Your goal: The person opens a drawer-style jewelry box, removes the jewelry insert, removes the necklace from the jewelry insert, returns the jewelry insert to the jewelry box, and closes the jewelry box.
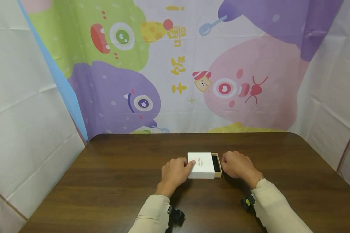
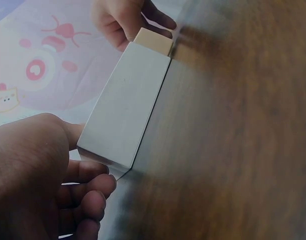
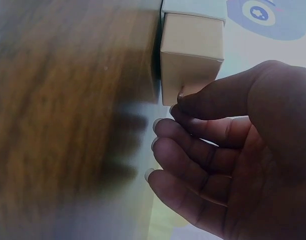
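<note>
Resting on the brown tabletop (image 1: 119, 181) just right of the left hand (image 1: 175, 171), a white box sleeve (image 1: 200, 170) is being gripped at its nearer end between thumb and fingers, the thumb being laid on top. From the sleeve's opposite end, a tan drawer (image 1: 218, 175) is being left partly exposed, just beside the right hand (image 1: 239, 165). At the drawer's outer end, the right thumb and forefinger are being held narrowly together, though whether anything is being pinched there cannot be told.
</note>
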The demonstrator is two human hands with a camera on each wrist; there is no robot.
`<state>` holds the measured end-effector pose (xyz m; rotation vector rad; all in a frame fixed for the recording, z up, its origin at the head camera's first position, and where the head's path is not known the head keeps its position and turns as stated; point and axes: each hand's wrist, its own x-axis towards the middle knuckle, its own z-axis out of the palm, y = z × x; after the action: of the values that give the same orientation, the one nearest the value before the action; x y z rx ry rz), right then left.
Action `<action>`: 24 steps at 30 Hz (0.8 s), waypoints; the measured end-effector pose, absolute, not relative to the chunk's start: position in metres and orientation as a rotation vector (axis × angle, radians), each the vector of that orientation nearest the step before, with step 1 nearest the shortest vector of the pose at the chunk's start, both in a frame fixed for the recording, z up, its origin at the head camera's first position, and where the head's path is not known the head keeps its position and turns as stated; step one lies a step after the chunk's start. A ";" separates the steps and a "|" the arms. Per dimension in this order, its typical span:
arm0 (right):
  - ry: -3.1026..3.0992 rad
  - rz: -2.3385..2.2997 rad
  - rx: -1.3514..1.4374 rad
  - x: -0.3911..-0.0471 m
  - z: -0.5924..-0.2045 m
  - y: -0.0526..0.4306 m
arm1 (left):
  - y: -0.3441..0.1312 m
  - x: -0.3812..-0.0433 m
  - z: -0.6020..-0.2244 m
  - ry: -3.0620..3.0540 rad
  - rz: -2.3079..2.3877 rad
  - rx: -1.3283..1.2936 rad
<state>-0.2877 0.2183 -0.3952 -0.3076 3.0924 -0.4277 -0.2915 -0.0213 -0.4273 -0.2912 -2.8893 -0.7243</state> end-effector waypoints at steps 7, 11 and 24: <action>3.093 -0.428 -0.295 -0.288 -0.395 0.219 | -0.021 -0.292 -0.428 -2.884 -0.731 -0.292; 3.098 -0.432 -0.281 -0.287 -0.395 0.219 | -0.021 -0.292 -0.428 -2.878 -0.735 -0.297; 3.076 -0.439 -0.252 -0.290 -0.396 0.221 | -0.021 -0.291 -0.428 -2.885 -0.740 -0.291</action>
<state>-0.2897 0.2209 -0.3957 -0.2516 3.0755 -0.4392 -0.2913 -0.0212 -0.4284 -0.2911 -2.8852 -0.7397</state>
